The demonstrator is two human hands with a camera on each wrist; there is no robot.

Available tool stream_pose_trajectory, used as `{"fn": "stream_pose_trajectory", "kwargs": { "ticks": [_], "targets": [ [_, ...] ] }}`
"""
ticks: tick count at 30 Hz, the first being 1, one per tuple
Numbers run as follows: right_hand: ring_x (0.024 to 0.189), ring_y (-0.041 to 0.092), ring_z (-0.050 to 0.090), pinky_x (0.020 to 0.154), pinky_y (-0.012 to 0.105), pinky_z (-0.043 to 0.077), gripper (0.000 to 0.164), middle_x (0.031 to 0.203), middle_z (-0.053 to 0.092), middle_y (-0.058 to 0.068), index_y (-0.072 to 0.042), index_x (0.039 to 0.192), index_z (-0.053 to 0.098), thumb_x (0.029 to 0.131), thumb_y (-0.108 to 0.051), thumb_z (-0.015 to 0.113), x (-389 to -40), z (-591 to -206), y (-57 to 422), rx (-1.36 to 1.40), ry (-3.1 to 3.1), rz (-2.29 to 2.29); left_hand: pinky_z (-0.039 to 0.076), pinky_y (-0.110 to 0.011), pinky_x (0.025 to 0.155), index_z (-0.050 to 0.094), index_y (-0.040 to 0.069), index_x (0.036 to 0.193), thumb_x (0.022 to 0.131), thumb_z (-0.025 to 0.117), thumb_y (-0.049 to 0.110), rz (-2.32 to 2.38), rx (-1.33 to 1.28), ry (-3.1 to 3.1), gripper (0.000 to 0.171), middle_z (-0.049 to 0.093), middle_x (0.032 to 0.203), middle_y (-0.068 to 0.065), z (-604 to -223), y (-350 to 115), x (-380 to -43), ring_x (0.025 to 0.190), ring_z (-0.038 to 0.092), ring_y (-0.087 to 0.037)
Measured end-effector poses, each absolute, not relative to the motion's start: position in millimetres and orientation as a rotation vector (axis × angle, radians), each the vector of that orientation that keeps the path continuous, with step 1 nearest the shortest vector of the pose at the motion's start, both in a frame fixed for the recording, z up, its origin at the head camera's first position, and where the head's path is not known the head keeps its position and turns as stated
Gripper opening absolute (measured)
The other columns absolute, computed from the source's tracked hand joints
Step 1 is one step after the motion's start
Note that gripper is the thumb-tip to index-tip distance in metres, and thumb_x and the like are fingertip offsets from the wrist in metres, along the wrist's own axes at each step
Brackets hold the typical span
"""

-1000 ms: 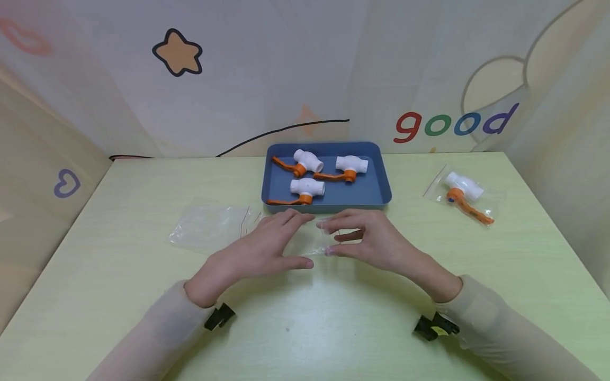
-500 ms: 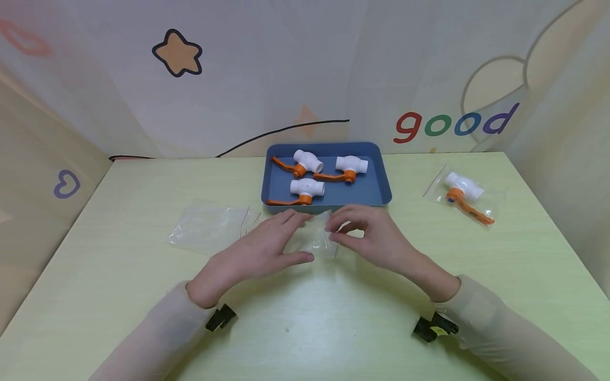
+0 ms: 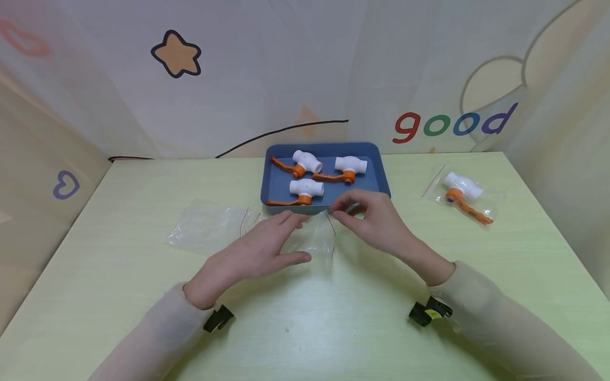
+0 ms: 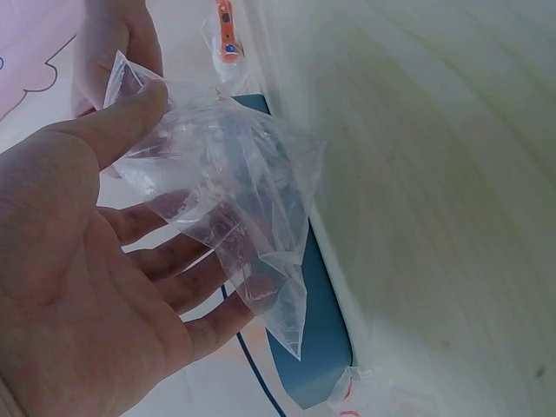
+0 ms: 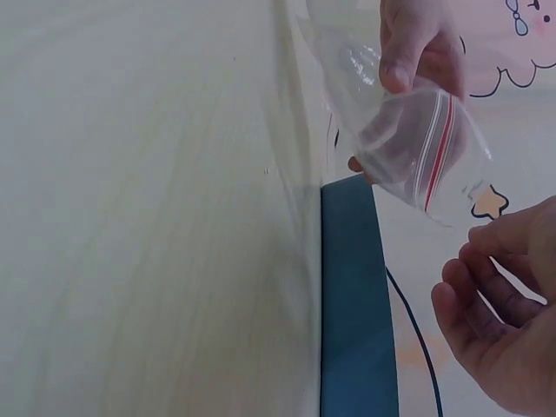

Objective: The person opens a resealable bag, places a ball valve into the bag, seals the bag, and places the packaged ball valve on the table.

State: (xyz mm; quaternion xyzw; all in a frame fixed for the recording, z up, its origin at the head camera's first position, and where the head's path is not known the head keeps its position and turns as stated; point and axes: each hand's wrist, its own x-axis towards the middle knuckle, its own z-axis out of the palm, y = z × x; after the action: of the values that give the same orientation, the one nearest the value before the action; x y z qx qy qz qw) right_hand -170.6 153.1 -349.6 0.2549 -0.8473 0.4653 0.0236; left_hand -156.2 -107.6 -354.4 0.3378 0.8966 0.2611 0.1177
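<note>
A clear zip bag (image 3: 316, 238) with a red line along its mouth spans between both hands, in front of the blue tray. My left hand (image 3: 257, 244) holds the bag with thumb and fingers spread apart; in the left wrist view the thumb (image 4: 130, 122) lies over the film and several fingers show behind it. At the bag's far right corner, my right hand (image 3: 374, 219) has thumb and index fingertips together, pinching the film. The red zip strip (image 5: 440, 152) runs across the bag in the right wrist view. Nothing shows inside the bag.
The blue tray (image 3: 386, 197) stands at the back with white ball valves (image 3: 306, 187) that have orange handles. A bagged valve (image 3: 463, 188) lies at the right. Flat clear bags (image 3: 207, 225) lie to the left. A printed curtain (image 3: 267, 69) hangs behind the table.
My right hand has gone from open beside the bag to pinching its mouth, then moved away from me to the far corner, lifting that corner. My left hand stays nearly still.
</note>
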Motion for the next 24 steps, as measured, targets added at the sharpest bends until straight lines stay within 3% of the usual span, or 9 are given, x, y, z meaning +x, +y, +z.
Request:
{"fn": "stream_pose_trajectory", "kwargs": {
  "ticks": [10,18,24],
  "targets": [
    [0.092,0.022,0.066,0.082,0.04,0.058,0.012,0.098,0.071,0.008,0.0,0.105,0.072,0.094,-0.002,0.073,-195.9,-348.0,141.9,0.735,-2.696,1.341,0.05,-0.044,0.1,0.047,0.005,0.149,0.096,0.074,0.041,0.769,1.007,2.628,0.07,0.056,0.139,-0.011,-354.0,-109.3,-152.9,0.121,0.06,-0.025],
    [0.102,0.028,0.065,0.092,0.044,0.055,0.024,0.115,0.07,0.016,0.003,0.117,0.068,0.095,-0.007,0.073,-220.4,-350.4,134.2,0.668,-2.822,1.297,0.05,-0.043,0.099,0.047,0.005,0.149,0.096,0.074,0.041,0.755,1.013,2.618,0.069,0.057,0.136,-0.01,-352.4,-108.6,-151.5,0.119,0.06,-0.025],
    [0.11,0.03,0.063,0.096,0.044,0.052,0.033,0.121,0.067,0.015,0.001,0.124,0.065,0.096,-0.013,0.074,-236.3,-355.3,129.4,0.621,-2.927,1.219,0.05,-0.042,0.1,0.048,0.005,0.148,0.096,0.074,0.042,0.745,1.03,2.618,0.069,0.057,0.135,-0.01,-352.8,-108.0,-151.6,0.119,0.06,-0.025]
  ]
}}
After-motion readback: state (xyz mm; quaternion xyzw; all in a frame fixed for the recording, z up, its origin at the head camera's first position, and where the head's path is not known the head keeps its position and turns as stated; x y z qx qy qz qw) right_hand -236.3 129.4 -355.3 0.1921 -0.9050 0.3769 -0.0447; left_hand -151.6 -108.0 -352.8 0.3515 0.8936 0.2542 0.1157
